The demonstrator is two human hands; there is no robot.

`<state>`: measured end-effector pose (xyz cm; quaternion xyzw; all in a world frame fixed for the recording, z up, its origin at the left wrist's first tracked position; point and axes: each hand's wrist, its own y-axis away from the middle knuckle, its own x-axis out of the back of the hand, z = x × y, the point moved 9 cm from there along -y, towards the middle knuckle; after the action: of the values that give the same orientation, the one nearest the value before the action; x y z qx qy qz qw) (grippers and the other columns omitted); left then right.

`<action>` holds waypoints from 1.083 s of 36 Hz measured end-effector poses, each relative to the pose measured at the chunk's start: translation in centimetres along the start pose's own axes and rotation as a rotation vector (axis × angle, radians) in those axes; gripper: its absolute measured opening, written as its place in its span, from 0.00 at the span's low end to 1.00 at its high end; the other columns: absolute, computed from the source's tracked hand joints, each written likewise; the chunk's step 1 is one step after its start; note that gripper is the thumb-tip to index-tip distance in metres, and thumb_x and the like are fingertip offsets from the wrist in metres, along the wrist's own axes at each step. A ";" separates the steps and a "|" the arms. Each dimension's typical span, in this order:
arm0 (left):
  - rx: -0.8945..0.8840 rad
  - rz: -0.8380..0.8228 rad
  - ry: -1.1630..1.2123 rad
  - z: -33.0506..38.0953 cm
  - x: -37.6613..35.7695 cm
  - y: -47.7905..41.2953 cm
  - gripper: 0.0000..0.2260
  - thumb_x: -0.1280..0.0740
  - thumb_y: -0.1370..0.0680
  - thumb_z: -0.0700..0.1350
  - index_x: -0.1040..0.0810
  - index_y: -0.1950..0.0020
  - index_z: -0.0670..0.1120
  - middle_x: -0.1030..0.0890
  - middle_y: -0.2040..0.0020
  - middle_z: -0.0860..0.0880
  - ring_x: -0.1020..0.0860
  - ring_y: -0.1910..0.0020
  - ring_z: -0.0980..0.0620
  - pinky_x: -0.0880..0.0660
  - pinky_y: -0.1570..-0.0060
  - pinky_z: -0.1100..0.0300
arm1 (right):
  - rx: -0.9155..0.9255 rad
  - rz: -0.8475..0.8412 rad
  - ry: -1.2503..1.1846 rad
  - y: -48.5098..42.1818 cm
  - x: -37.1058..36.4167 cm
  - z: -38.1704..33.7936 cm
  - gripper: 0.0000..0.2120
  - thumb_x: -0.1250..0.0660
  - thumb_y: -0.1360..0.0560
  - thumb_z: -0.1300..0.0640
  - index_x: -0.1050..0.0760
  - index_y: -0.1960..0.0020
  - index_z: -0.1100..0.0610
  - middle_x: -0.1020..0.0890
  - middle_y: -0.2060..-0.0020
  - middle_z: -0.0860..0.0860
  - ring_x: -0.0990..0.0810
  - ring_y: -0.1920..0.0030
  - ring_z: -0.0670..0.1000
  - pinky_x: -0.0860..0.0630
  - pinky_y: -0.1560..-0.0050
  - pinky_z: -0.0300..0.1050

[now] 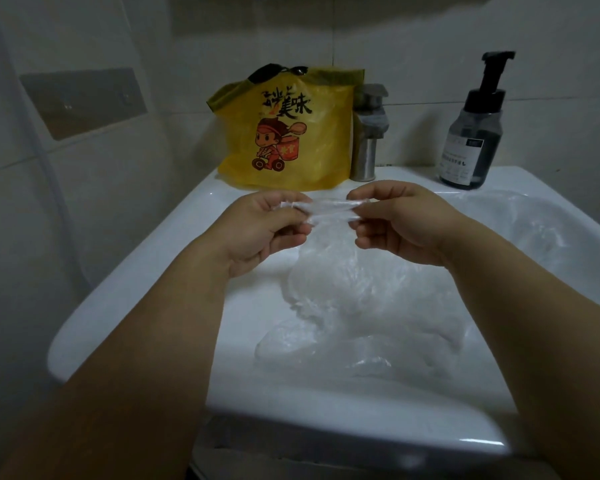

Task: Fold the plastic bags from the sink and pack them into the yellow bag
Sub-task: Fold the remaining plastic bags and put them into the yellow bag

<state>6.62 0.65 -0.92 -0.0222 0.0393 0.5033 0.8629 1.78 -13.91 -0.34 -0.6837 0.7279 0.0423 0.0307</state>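
White sink (125, 292), wall-mounted against grey tile, fills most of the view. Its basin holds a heap of plastic bags (354, 344), clear and crumpled, spread from the middle towards the right wall of the basin.

Yellow bag (302, 147) stands upright on the back ledge, printed with a cartoon figure and black characters; something dark shows at its mouth (too dim to identify). Pump bottle (471, 140), dark with a black head, stands on the ledge at the right corner. Metal tap (369, 133) stands between the two, just beside the yellow bag.

One clear plastic bag (329, 211) is lifted above the basin. Its top edge is drawn into a taut strip between both hands; the rest hangs down and merges with the heap below.

Left hand (264, 230) pinches the left end of that edge between thumb and curled fingers. Right hand (402, 226) pinches the right end likewise. Both forearms reach forward from the lower corners and converge over the basin — hands level, well apart, knuckles towards the back ledge.
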 end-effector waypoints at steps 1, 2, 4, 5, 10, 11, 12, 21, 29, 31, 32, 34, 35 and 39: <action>0.009 -0.013 -0.001 -0.1 -0.2 0.0 0.08 0.36 0.22 0.32 0.22 0.54 0.44 0.17 0.65 0.44 0.19 0.69 0.56 0.21 0.67 0.66 | 0.001 0.001 0.001 0.0 0.0 0.0 0.08 0.39 0.22 0.70 0.23 0.52 0.61 0.22 0.70 0.57 0.24 0.73 0.50 0.21 0.69 0.41; 0.016 -0.026 -0.013 -0.1 -0.3 0.1 0.08 0.36 0.22 0.33 0.22 0.54 0.45 0.16 0.64 0.43 0.18 0.69 0.55 0.21 0.67 0.66 | 0.004 0.003 0.002 -0.1 0.1 0.0 0.08 0.40 0.22 0.70 0.24 0.52 0.61 0.22 0.71 0.57 0.24 0.73 0.50 0.21 0.69 0.41; 0.019 -0.044 -0.036 -0.1 -0.6 0.2 0.08 0.37 0.21 0.34 0.22 0.53 0.45 0.16 0.64 0.43 0.18 0.69 0.55 0.21 0.68 0.67 | 0.012 0.008 -0.001 -0.1 0.1 -0.2 0.09 0.41 0.22 0.70 0.24 0.54 0.61 0.23 0.71 0.57 0.24 0.73 0.50 0.22 0.70 0.41; 0.012 -0.050 -0.021 0.1 -0.7 0.3 0.09 0.37 0.21 0.33 0.22 0.53 0.45 0.16 0.64 0.44 0.19 0.70 0.55 0.21 0.69 0.67 | 0.021 0.007 -0.011 -0.1 0.1 -0.3 0.09 0.41 0.22 0.70 0.25 0.55 0.61 0.23 0.71 0.57 0.25 0.73 0.51 0.23 0.70 0.41; 0.001 -0.088 0.138 0.7 -1.2 0.3 0.13 0.43 0.21 0.30 0.22 0.55 0.42 0.17 0.67 0.43 0.19 0.71 0.55 0.21 0.69 0.67 | 0.058 -0.014 -0.088 0.0 -0.3 -0.9 0.10 0.45 0.24 0.72 0.27 0.56 0.64 0.25 0.73 0.56 0.27 0.73 0.51 0.24 0.72 0.41; -0.001 -0.085 0.144 0.7 -1.1 0.3 0.13 0.43 0.21 0.29 0.22 0.55 0.41 0.17 0.67 0.43 0.19 0.71 0.55 0.21 0.69 0.67 | 0.059 -0.012 -0.089 0.1 -0.3 -0.9 0.10 0.45 0.25 0.72 0.27 0.57 0.64 0.25 0.74 0.55 0.27 0.73 0.51 0.24 0.72 0.41; -0.007 -0.079 0.146 0.7 -1.1 0.3 0.13 0.43 0.21 0.30 0.21 0.55 0.41 0.17 0.67 0.43 0.19 0.71 0.55 0.21 0.69 0.67 | 0.058 -0.016 -0.091 0.1 -0.3 -1.0 0.09 0.45 0.25 0.71 0.27 0.58 0.65 0.26 0.75 0.53 0.27 0.73 0.50 0.24 0.71 0.41; -0.081 0.051 -0.021 0.9 0.0 0.0 0.02 0.31 0.24 0.38 0.20 0.57 0.42 0.18 0.69 0.49 0.20 0.70 0.58 0.23 0.67 0.69 | 0.085 -0.007 0.088 0.2 -0.3 -1.0 0.04 0.33 0.25 0.64 0.21 0.56 0.65 0.22 0.63 0.57 0.23 0.66 0.50 0.20 0.64 0.38; -0.094 0.078 -0.009 0.6 0.5 -0.3 0.06 0.31 0.25 0.33 0.21 0.51 0.42 0.19 0.64 0.48 0.19 0.68 0.58 0.23 0.65 0.69 | -0.039 0.025 0.125 0.1 0.1 0.1 0.14 0.33 0.26 0.67 0.24 0.41 0.66 0.21 0.57 0.57 0.20 0.65 0.49 0.19 0.63 0.37; -0.122 0.070 0.007 0.8 0.4 -0.5 0.04 0.32 0.25 0.33 0.21 0.53 0.42 0.19 0.65 0.50 0.20 0.68 0.59 0.23 0.65 0.70 | -0.070 0.002 0.158 0.3 -0.2 0.3 0.07 0.33 0.26 0.66 0.21 0.48 0.65 0.21 0.61 0.56 0.21 0.65 0.49 0.20 0.64 0.37; -0.137 0.066 0.023 0.9 0.4 -0.5 0.04 0.32 0.24 0.34 0.21 0.54 0.42 0.20 0.67 0.51 0.21 0.68 0.59 0.23 0.64 0.70 | -0.084 -0.011 0.174 0.3 -0.4 0.4 0.05 0.33 0.25 0.65 0.21 0.51 0.65 0.21 0.63 0.56 0.22 0.65 0.48 0.20 0.65 0.37; -0.167 0.077 0.069 1.1 0.5 -0.7 0.03 0.32 0.24 0.35 0.21 0.55 0.42 0.21 0.69 0.53 0.22 0.68 0.60 0.24 0.64 0.69 | -0.092 -0.026 0.210 0.4 -0.6 0.5 0.06 0.33 0.24 0.62 0.21 0.53 0.65 0.23 0.65 0.55 0.23 0.67 0.48 0.21 0.66 0.38; -0.176 0.092 0.105 1.2 0.5 -0.7 0.03 0.32 0.24 0.36 0.22 0.55 0.43 0.21 0.68 0.54 0.22 0.68 0.61 0.24 0.63 0.69 | -0.076 -0.018 0.224 0.4 -0.7 0.4 0.06 0.33 0.24 0.61 0.22 0.54 0.65 0.24 0.65 0.55 0.24 0.67 0.48 0.21 0.66 0.38; -0.145 0.037 0.172 0.6 -0.6 -0.9 0.20 0.31 0.31 0.57 0.25 0.45 0.47 0.21 0.55 0.53 0.23 0.55 0.57 0.25 0.56 0.63 | 0.072 0.045 0.231 0.3 -1.4 -0.7 0.07 0.35 0.23 0.60 0.22 0.57 0.63 0.25 0.67 0.54 0.25 0.69 0.46 0.23 0.67 0.37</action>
<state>7.19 -0.26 -0.23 -0.1270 0.0773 0.5171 0.8429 1.60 -12.54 0.46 -0.6660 0.7427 -0.0622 -0.0299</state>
